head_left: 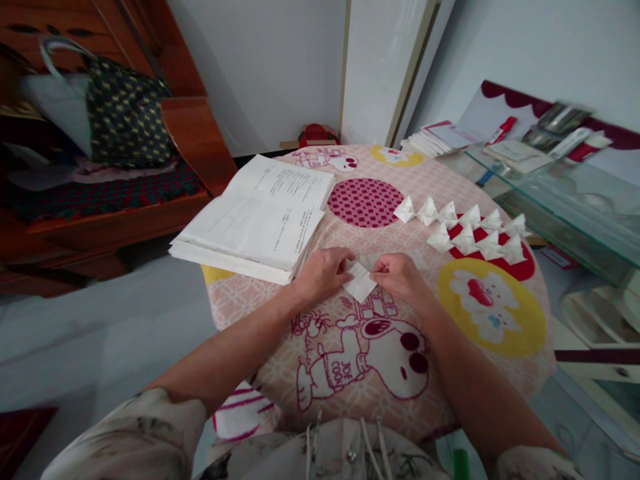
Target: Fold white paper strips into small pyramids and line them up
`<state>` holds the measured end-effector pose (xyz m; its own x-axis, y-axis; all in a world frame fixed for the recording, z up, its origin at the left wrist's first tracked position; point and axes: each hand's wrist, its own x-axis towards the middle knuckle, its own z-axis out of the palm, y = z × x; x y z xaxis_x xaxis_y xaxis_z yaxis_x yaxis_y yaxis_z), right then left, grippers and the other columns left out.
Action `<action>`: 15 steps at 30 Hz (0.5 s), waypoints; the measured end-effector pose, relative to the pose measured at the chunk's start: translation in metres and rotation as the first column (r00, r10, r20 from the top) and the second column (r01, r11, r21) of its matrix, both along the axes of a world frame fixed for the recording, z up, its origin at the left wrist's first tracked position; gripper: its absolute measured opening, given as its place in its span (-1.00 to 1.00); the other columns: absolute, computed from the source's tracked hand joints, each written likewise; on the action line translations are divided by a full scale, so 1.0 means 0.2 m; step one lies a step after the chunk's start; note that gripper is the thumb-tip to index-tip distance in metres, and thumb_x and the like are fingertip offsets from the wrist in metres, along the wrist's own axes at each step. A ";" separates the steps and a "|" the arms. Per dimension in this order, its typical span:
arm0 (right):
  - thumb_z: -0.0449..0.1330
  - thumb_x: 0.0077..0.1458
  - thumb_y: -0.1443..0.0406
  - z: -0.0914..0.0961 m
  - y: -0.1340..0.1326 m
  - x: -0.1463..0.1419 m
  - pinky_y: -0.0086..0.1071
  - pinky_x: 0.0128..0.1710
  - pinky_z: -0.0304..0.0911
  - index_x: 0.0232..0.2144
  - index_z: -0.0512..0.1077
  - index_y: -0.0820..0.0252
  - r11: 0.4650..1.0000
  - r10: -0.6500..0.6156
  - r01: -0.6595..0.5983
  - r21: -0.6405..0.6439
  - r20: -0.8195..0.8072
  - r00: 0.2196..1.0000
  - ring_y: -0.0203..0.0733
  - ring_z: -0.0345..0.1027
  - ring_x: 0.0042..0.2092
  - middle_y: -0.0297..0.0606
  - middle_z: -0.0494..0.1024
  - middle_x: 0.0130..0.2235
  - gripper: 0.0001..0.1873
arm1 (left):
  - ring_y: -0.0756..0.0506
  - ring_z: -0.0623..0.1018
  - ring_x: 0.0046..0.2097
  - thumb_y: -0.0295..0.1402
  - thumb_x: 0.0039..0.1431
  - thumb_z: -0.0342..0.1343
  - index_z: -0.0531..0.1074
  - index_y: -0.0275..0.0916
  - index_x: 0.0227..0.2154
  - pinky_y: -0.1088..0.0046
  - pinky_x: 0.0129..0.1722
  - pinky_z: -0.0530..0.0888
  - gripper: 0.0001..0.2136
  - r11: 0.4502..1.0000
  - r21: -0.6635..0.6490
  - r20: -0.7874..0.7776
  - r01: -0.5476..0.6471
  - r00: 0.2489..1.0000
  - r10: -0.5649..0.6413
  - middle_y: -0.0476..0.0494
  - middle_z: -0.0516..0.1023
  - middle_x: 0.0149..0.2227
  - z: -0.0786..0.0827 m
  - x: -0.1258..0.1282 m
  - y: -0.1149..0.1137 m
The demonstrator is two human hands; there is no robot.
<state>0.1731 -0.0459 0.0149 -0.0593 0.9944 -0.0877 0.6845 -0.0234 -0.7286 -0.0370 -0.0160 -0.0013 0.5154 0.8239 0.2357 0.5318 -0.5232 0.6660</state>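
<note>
Between my two hands is a small folded white paper (360, 283), turned with one corner toward me, just above or on the patterned tablecloth. My left hand (324, 273) pinches its left side with thumb and fingertips. At the opposite side, my right hand (398, 273) grips the right corner between thumb and forefinger. Faint print shows on the paper. Beyond my left hand lies an open book (255, 213) with printed pages. To the right, two rows of folded paper pieces (470, 230) with pointed tops stand on the cloth.
A round table (320, 367) with a cartoon cloth is in front of me. At right stands a glass shelf (545, 200) holding metal cups, a red marker and papers. A wooden bench (190, 147) with a dark patterned bag (127, 110) is at left.
</note>
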 end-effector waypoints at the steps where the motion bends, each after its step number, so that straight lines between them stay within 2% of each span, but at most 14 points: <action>1: 0.25 -0.09 0.42 0.01 0.00 0.00 -0.41 -0.51 0.06 -0.60 0.42 0.18 0.998 0.024 -0.028 0.050 0.070 0.997 -0.30 0.25 -0.55 -0.39 0.43 -0.62 -0.88 | -0.07 0.55 -0.27 -0.57 0.06 0.21 0.55 -0.27 -0.19 0.41 -0.23 0.44 -0.77 0.996 0.074 -0.006 0.049 0.999 -0.049 -0.10 0.59 -0.32 0.00 0.00 -0.01; 3: 0.25 -0.07 0.43 0.01 -0.01 -0.01 -0.39 -0.47 0.07 -0.55 0.46 0.20 0.992 0.057 -0.075 0.105 0.162 0.985 -0.28 0.26 -0.51 -0.37 0.44 -0.59 -0.91 | -0.08 0.56 -0.17 -0.63 0.10 0.10 0.56 -0.28 -0.21 0.40 -0.15 0.46 -0.75 0.972 0.150 -0.021 0.183 0.983 -0.182 -0.16 0.60 -0.22 0.00 0.01 -0.02; 6: 0.20 -0.03 0.47 0.00 -0.01 -0.01 -0.37 -0.39 0.11 -0.49 0.51 0.22 0.970 0.133 -0.176 0.170 0.234 0.963 -0.24 0.32 -0.42 -0.30 0.50 -0.51 -0.88 | -0.07 0.56 -0.17 -0.66 0.13 0.01 0.56 -0.29 -0.22 0.41 -0.13 0.46 -0.72 0.936 0.141 -0.069 0.323 0.946 -0.316 -0.17 0.59 -0.22 0.02 0.00 -0.03; 9: 0.14 0.00 0.51 -0.01 -0.02 0.00 -0.35 -0.33 0.14 -0.50 0.55 0.22 0.921 0.248 -0.321 0.220 0.305 0.920 -0.21 0.35 -0.36 -0.24 0.51 -0.43 -0.79 | -0.11 0.55 -0.15 -0.53 0.14 0.17 0.54 -0.29 -0.12 0.38 -0.12 0.46 -0.77 0.915 0.119 -0.149 0.387 0.918 -0.369 -0.17 0.58 -0.19 0.04 -0.01 -0.03; 11: 0.13 0.00 0.52 -0.01 -0.02 0.02 -0.35 -0.34 0.14 -0.51 0.56 0.23 0.902 0.302 -0.379 0.208 0.323 0.897 -0.22 0.33 -0.36 -0.25 0.49 -0.43 -0.76 | -0.15 0.55 -0.10 -0.41 0.13 0.28 0.51 -0.27 -0.05 0.35 -0.09 0.46 -0.69 0.899 0.119 -0.191 0.421 0.898 -0.396 -0.19 0.57 -0.13 0.05 -0.02 -0.04; 15: 0.15 -0.03 0.54 0.03 -0.02 0.06 -0.38 -0.34 0.18 -0.46 0.58 0.24 0.890 0.375 -0.426 0.161 0.270 0.887 -0.25 0.34 -0.36 -0.26 0.50 -0.39 -0.77 | -0.15 0.54 -0.03 -0.39 0.22 0.23 0.50 -0.24 0.00 0.36 -0.07 0.46 -0.72 0.858 0.185 -0.246 0.479 0.868 -0.432 -0.22 0.57 -0.04 0.06 -0.03 -0.05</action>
